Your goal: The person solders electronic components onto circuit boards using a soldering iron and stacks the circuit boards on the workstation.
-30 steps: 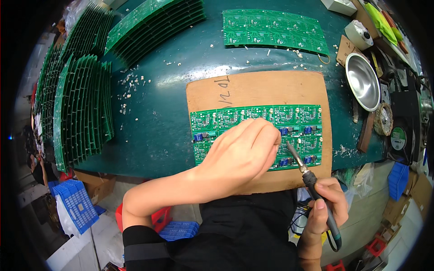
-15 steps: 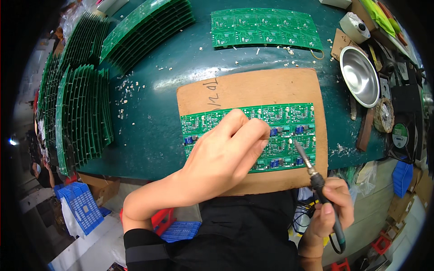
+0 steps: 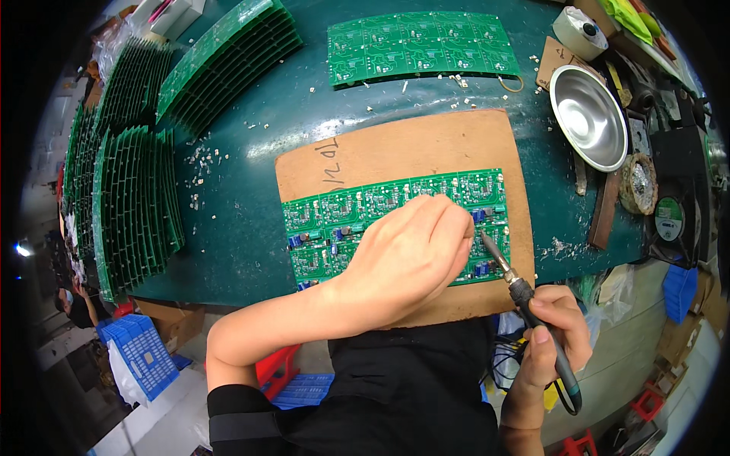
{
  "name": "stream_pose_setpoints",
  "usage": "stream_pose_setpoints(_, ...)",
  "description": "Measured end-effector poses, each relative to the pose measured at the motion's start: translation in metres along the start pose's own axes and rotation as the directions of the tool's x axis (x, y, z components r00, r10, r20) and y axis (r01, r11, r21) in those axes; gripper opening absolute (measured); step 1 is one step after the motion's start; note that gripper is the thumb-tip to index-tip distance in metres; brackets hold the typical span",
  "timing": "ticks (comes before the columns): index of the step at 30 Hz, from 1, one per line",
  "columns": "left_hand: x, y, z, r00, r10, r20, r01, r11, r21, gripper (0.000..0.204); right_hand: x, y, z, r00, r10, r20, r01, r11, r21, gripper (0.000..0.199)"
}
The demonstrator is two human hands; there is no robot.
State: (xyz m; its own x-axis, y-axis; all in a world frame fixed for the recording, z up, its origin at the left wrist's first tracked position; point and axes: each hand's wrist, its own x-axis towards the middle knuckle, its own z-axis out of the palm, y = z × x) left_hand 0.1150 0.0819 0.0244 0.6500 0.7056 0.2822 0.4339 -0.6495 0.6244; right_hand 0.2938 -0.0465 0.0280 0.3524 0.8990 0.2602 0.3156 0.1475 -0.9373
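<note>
A green circuit board panel (image 3: 327, 213), with rows of blue and green components, lies on a brown sheet of board (image 3: 411, 144) in front of me. My right hand (image 3: 559, 334) grips a soldering iron (image 3: 522, 290) by its dark handle. The iron's tip points at the right part of the panel, touching or just above it; I cannot tell which. Over the panel's middle and right is my left hand (image 3: 411, 251), its fingers pinched together close to the iron's tip. Whatever they hold, if anything, is hidden behind the hand.
Stacks of green panels (image 3: 137, 205) stand at the left, with another stack (image 3: 228, 64) at the far left. More panels (image 3: 422, 45) lie at the back. A metal bowl (image 3: 589, 118) and a small fan (image 3: 673, 220) are on the right. Small white parts (image 3: 201, 167) are scattered about.
My left hand has moved right across the panel, bringing its pinched fingers close to the iron's tip. The iron stays over the panel's right part. The whole view has shifted slightly.
</note>
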Motion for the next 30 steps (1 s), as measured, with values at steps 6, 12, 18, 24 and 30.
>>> stream_pose_setpoints(6, -0.001, 0.006, 0.000, 1.000, -0.007, -0.006, 0.007, 1.000, 0.010, 0.017, 0.001, -0.001, -0.007, 0.999, -0.020, 0.037, 0.020, 1.000, -0.009, 0.025)
stream_pose_setpoints(12, -0.002, 0.012, -0.001, 0.999, -0.031, 0.040, 0.031, 1.000, 0.001, 0.017, 0.016, 0.030, -0.056, 0.919, -0.115, -0.378, -0.032, 0.932, -0.361, 0.026)
stream_pose_setpoints(18, -0.009, -0.007, -0.044, 0.983, -0.181, -0.029, 0.183, 0.951, 0.251, 0.021, 0.041, 0.053, -0.087, 0.953, -0.187, -0.240, -0.068, 0.638, -0.767, 0.028)
stream_pose_setpoints(24, -0.024, -0.017, -0.092, 0.932, -0.329, 0.150, 0.299, 0.935, 0.189, 0.021, 0.015, 0.030, -0.046, 0.963, -0.165, -0.214, 0.053, 0.891, -0.450, 0.034)
stream_pose_setpoints(30, -0.067, 0.057, -0.169, 0.939, -0.056, -0.338, 0.211, 0.872, 0.442, 0.021, 0.011, 0.032, -0.034, 0.976, -0.169, -0.139, 0.110, 0.929, -0.354, 0.024)
